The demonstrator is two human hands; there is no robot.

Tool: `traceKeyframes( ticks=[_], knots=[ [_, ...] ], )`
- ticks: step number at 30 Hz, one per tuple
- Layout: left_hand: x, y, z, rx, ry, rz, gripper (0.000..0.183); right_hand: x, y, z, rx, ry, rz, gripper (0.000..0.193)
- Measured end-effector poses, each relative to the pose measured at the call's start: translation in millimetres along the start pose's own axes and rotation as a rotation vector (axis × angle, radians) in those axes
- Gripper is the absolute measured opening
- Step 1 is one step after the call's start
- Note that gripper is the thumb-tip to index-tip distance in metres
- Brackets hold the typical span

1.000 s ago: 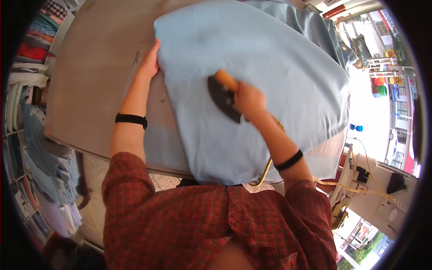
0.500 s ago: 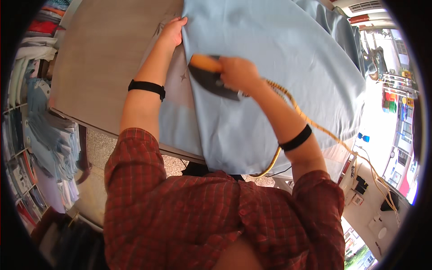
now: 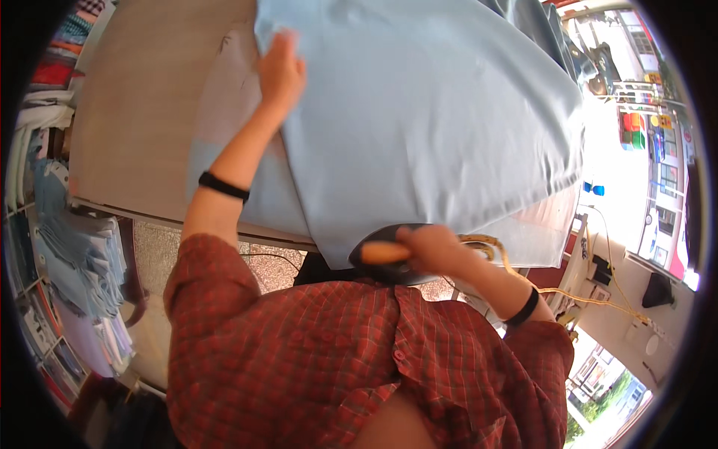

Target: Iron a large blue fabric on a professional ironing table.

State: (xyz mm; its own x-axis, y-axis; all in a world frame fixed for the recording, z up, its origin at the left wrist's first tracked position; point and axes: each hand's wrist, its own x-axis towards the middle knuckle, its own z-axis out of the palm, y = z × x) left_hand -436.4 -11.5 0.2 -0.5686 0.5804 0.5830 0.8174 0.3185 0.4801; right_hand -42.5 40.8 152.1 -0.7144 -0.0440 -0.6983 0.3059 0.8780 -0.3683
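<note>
A clothes iron with a dark body and an orange handle is gripped in my right hand. It is at the near edge of a light blue cloth, close to the front of my shirt. My left hand is over the cloth's left edge, farther away. Motion smears its fingers, so whether it pinches the cloth cannot be made out. The cloth lies spread over a broad ironing table, with mild creases toward its right side. A pale printed piece shows left of the cloth's edge.
A yellow cord trails from the iron off to the right. Shelves with folded clothes and hanging blue garments line the left. Darker fabric bunches at the far right of the table.
My right hand has drawn the iron from mid-cloth toward me to the near edge. My left hand has shifted slightly nearer along the cloth's left edge.
</note>
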Motion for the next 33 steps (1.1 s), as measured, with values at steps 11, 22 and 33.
traceKeyframes(
  ticks=[11, 22, 33],
  knots=[
    [-126, 127, -47, 0.266, -0.577, 0.15, 0.059, 82, 88, -82, 0.063, 0.717, 0.502, 0.021],
    [-137, 117, -38, 0.33, -0.526, 0.165, 0.06, -34, 47, 31, -0.061, 0.295, 0.194, 0.029],
    [-143, 113, -34, 0.332, -0.543, 0.165, 0.062, -91, 233, 22, 0.225, 0.816, 0.823, 0.029]
  ],
)
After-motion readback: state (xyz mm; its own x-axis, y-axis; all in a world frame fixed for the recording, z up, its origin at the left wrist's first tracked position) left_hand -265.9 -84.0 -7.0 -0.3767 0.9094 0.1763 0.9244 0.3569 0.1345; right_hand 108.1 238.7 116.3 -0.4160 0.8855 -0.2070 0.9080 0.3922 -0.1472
